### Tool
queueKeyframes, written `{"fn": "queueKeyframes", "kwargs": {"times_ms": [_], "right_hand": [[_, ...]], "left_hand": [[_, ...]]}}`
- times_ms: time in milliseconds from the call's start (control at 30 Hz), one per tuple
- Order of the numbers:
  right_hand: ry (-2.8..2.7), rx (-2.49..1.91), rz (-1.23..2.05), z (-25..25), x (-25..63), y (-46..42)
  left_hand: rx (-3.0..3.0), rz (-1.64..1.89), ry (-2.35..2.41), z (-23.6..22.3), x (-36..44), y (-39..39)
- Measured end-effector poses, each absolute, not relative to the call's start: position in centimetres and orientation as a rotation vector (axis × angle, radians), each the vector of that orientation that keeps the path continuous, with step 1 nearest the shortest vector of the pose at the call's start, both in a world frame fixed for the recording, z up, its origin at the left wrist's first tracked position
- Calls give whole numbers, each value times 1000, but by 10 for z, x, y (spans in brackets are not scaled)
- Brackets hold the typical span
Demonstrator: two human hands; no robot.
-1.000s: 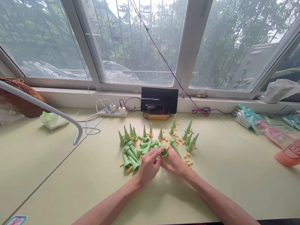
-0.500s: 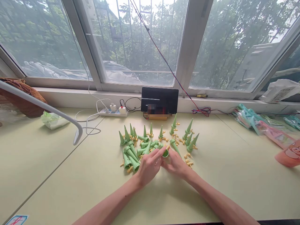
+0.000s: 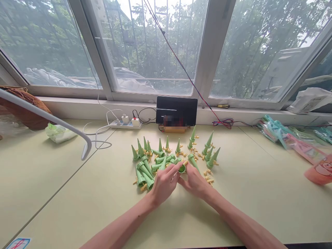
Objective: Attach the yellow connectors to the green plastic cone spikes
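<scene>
On the left, loose green plastic spikes (image 3: pixel 140 177) lie heaped beside the left hand (image 3: pixel 166 181), which is curled nearly closed on a held spike (image 3: pixel 182 169), index finger by its yellow valve (image 3: pixel 185 163). That spike sits between both hands — neither is nearer — its open end facing the person, its long axis mostly hidden. The right hand (image 3: pixel 195 180) curls around the other side — fingertips out of sight. Farther right stand upright spikes (image 3: pixel 212 160).

Daylit windows (image 3: pixel 155 48), pale yellow-green table (image 3: pixel 77 200)

Bare left hand (image 3: pixel 165 183), bare right hand (image 3: pixel 195 181), bare forearms (image 3: pixel 127 221)
</scene>
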State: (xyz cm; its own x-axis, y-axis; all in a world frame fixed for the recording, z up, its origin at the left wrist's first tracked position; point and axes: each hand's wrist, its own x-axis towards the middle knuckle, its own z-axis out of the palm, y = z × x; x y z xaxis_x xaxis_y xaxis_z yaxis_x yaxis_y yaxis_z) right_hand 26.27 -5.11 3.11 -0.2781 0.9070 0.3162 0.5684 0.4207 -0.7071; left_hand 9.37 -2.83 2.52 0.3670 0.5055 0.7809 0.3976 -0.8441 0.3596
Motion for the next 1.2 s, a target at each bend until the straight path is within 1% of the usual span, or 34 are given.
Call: {"fn": "queueKeyframes", "kwargs": {"times_ms": [800, 1200], "right_hand": [[-1968, -1316, 526, 29, 262, -50], [-1949, -1313, 438, 29, 262, -48]], "left_hand": [[2721, 1515, 784, 26, 92, -24], [2826, 1379, 775, 24, 89, -23]]}}
